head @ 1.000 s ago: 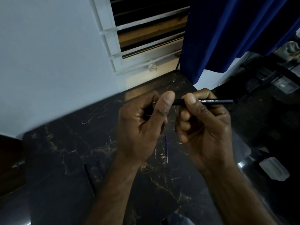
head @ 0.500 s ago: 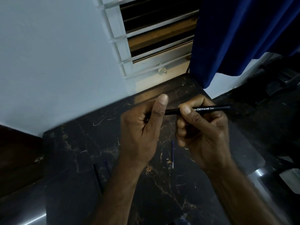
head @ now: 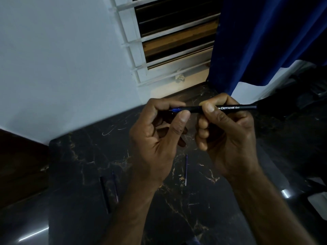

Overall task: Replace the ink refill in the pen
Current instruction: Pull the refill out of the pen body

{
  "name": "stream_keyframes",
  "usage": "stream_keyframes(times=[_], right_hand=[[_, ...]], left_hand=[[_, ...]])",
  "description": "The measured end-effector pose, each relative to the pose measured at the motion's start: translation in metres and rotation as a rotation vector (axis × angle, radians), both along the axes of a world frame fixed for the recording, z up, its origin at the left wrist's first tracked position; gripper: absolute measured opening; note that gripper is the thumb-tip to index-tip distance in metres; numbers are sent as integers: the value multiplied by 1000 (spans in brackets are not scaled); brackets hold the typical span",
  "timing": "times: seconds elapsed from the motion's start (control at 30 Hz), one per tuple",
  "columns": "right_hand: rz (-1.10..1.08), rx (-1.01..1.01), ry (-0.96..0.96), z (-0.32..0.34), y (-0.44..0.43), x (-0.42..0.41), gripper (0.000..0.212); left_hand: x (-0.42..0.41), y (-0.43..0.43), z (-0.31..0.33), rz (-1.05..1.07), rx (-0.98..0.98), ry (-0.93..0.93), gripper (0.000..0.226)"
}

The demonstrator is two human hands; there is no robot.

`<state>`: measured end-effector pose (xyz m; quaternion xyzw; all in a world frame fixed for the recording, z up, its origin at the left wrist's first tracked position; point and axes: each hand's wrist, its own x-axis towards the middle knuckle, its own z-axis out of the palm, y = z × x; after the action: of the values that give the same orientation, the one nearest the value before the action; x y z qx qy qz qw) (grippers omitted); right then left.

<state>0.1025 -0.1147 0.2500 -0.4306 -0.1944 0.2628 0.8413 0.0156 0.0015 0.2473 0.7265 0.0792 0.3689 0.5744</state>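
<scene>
I hold the pen (head: 228, 108) level above the desk (head: 85, 156), over its far edge, near the window (head: 177, 41) and the blue curtain (head: 265, 32). My right hand (head: 228, 138) is closed around the black barrel, thumb on top just left of the printed lettering, fingers curled beneath. My left hand (head: 159, 138) is pinched at the barrel's left end, where a short blue piece (head: 176, 109) shows between thumb and forefinger. I cannot tell whether this is the tip section or the refill's own end.

On the desk directly below my hands lies a thin blue refill (head: 186, 169), pointing toward the near edge. Toward the left edge lie two more slim dark pieces (head: 108, 193), side by side; the light is too dim to tell what they are.

Judgement: the step in hand is working the front end of the pen, either unscrewing it or seating a refill.

Procedure for this step:
1. Keep the right hand fixed as the anchor. Do not squeeze harder than needed to stop the barrel rolling.
2. Do all turning or pushing with the left thumb and forefinger only.
3. Keep the blue piece in line with the barrel; any tilt may bend a refill or bind a thread.
4. Work over the desk, so a dropped small part lands within reach.
</scene>
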Motion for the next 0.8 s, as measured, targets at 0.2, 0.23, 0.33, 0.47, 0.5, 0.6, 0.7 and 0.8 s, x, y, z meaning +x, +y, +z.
stream_keyframes(times=[0.2, 0.23, 0.33, 0.47, 0.5, 0.6, 0.7, 0.8], right_hand=[[40, 18, -23, -2, 1, -1, 7], [41, 15, -25, -4, 1, -1, 7], [27, -8, -30, -10, -2, 1, 5], [19, -42, -22, -18, -8, 4, 7], [22, -44, -20, -20, -8, 4, 8], [35, -32, 6, -23, -8, 2, 10], [59, -35, 0, -26, -8, -3, 10], [63, -37, 8, -28, -7, -5, 8]], left_hand=[[4, 0, -2, 91, 122, 61, 23], [4, -1, -1, 87, 119, 88, 28], [4, -1, -3, 58, 61, 199, 51], [1, -1, -10, -23, -35, 284, 46], [0, -2, -10, -25, -59, 278, 36], [-3, -5, -11, 49, -15, 246, 31], [-2, -8, -12, 132, -4, 263, 47], [0, -7, -14, 148, -102, 295, 56]])
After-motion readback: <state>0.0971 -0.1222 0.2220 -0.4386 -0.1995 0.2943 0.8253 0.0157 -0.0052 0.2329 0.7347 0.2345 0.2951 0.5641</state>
